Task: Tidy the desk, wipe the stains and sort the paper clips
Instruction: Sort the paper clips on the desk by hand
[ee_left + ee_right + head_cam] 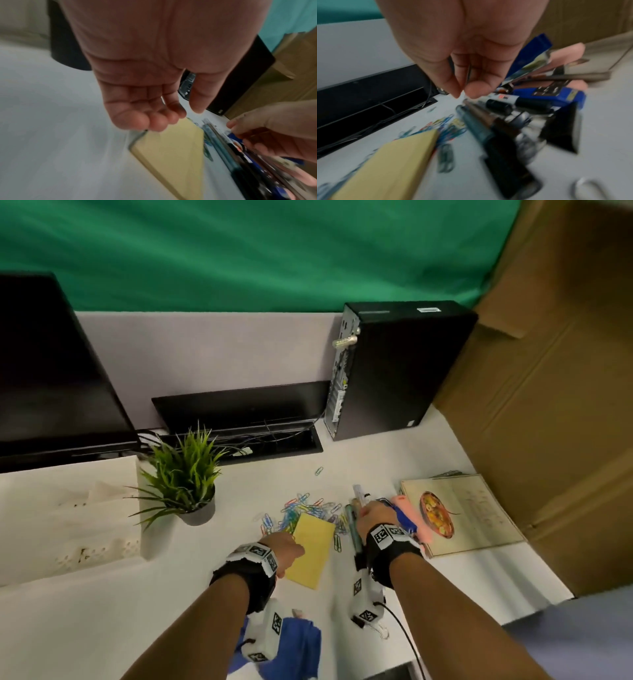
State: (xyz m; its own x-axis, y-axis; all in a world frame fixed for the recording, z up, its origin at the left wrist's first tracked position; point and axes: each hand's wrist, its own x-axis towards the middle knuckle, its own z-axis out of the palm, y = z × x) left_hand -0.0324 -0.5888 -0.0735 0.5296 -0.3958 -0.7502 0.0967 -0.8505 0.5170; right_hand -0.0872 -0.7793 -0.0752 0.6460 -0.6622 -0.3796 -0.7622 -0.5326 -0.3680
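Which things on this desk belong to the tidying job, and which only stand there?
For the job: paper clips, yellow notepad, pens, blue cloth.
Only standing there: potted plant, computer tower, monitor, cardboard box.
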